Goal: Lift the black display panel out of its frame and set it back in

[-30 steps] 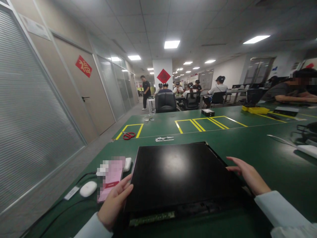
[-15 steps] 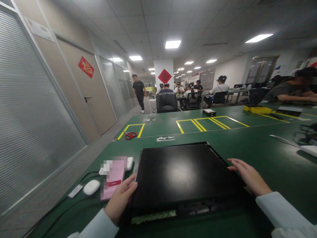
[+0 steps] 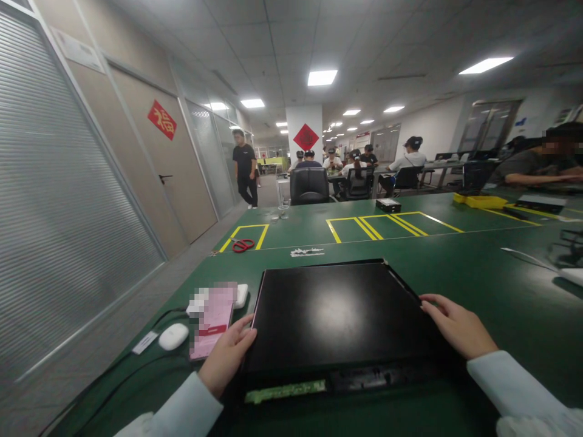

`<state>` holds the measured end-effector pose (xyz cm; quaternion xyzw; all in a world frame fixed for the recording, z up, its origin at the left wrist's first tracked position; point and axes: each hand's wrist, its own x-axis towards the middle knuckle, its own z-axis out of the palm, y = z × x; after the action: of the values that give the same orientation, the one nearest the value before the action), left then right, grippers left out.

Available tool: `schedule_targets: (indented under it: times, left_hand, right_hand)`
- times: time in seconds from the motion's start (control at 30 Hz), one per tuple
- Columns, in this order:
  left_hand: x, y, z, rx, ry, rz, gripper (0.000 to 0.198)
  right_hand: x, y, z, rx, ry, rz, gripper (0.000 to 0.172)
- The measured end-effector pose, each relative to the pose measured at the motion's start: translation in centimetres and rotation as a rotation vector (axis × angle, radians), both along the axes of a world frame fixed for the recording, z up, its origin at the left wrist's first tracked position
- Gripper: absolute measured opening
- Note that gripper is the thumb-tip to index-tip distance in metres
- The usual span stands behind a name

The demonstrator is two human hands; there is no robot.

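Note:
A flat black display panel lies before me, its dark face up and reflecting a bright spot of light. Along its near edge a strip of green circuit board shows beside a dark housing. My left hand is closed on the panel's left edge, thumb on top and fingers against the side. On the opposite edge, my right hand also grips the panel, its thumb along the rim. The undersides of the fingers are partly hidden.
Left of the panel are a pink phone, a white rounded case and black cables. Farther over the green table lie red-handled scissors, small white pieces, a black box and a yellow tray. A person walks beyond.
My right hand has closed from loosely spread fingers onto the panel's right edge. The left hand keeps its hold. The walking person has come nearer, and the view has shifted slightly.

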<state>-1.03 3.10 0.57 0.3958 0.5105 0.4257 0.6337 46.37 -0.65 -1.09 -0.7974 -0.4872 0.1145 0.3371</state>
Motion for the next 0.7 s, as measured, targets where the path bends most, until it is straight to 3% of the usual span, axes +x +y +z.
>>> schedule_targets:
  times: [0.3, 0.47, 0.7]
  left_hand:
    - [0.3, -0.7, 1.2, 0.030, 0.078, 0.010, 0.090]
    - [0.0, -0.8, 0.7, 0.060, 0.016, -0.054, 0.099]
    - [-0.1, -0.5, 0.4, 0.083, 0.042, -0.086, 0.091]
  right_hand:
    - [0.0, -0.1, 0.0, 0.004, -0.058, 0.008, 0.051]
    - [-0.2, -0.2, 0.2, 0.011, -0.093, 0.029, 0.048]
    - [-0.4, -0.3, 0.6, -0.018, -0.092, 0.022, 0.046]
